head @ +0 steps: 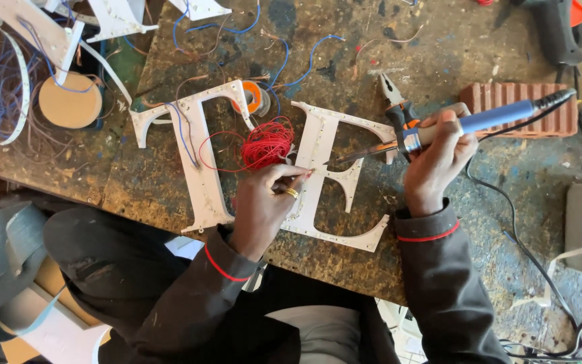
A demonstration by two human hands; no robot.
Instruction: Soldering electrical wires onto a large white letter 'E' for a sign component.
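— How many white sign letters [318, 176] lie on the workbench [493, 202]?

— Two whole ones side by side at the near edge, with parts of three more at the far-left corner.

— And tools?

— One soldering iron [466, 125], one pair of pliers [397, 108] just beyond its tip, one glue gun [555, 28] at the bench's far-right corner.

— Anything else countable?

— One tangle of red wire [267, 143] between the two whole letters, one red brick [500, 101] under the iron's handle, and two hands [264, 202] over the bench.
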